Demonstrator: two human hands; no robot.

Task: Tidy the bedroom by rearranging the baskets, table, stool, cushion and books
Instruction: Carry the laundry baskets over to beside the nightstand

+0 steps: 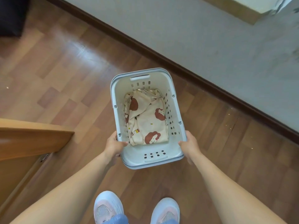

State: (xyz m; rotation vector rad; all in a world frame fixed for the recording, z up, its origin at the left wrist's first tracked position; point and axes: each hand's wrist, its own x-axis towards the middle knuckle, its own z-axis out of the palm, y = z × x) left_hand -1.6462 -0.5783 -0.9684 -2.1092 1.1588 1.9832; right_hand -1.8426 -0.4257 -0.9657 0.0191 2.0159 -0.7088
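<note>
Head view: wooden furniture point(32, 136) stood left of the left hand point(113, 147), whose fingers point(123, 143) clamped the basket point(161, 147) rim. Between both hands the basket, holding a printed garment point(147, 122), appeared lifted; the right hand point(189, 147) gripped likewise. Carrying step, probably; next, a level set-down. Parquet floor point(226, 126), skirting point(210, 81) beyond.

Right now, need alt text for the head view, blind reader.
Looking down: the left hand and right hand grip the near corners of a white slotted basket holding a folded cream cloth with red-brown cartoon prints. Below are a wooden floor, a dark baseboard and the person's pale shoes.
</note>
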